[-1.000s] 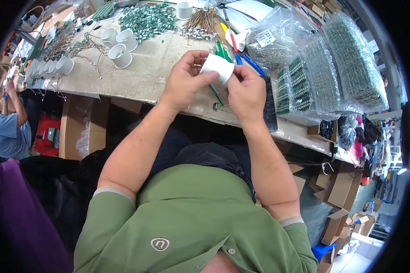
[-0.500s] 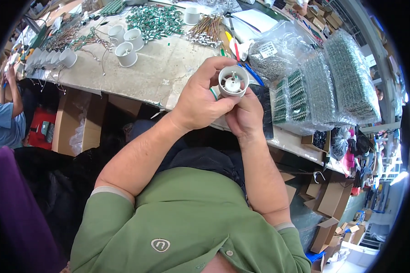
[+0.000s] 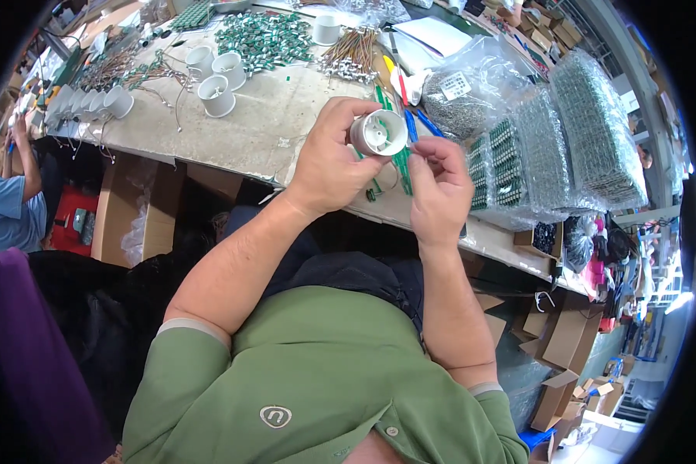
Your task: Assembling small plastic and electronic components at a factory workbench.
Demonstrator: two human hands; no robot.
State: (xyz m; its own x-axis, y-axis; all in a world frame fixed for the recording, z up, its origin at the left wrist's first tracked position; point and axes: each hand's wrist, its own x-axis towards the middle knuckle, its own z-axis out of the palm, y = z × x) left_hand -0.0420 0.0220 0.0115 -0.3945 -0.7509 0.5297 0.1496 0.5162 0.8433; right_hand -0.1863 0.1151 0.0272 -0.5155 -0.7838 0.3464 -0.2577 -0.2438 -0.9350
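At the frame's upper centre, the left hand clamps a white cup; just to the right, the right hand curls, whether around anything I cannot tell.

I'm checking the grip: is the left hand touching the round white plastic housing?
Touching. The head view shows the left hand curled around the round white plastic housing, gripping it from outside.

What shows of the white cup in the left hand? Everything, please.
The white cup is round and looks plastic, with a small white hub inside. It is tilted, open mouth toward the camera, above the bench. The left hand grips its side; whether the right hand touches it is unclear.
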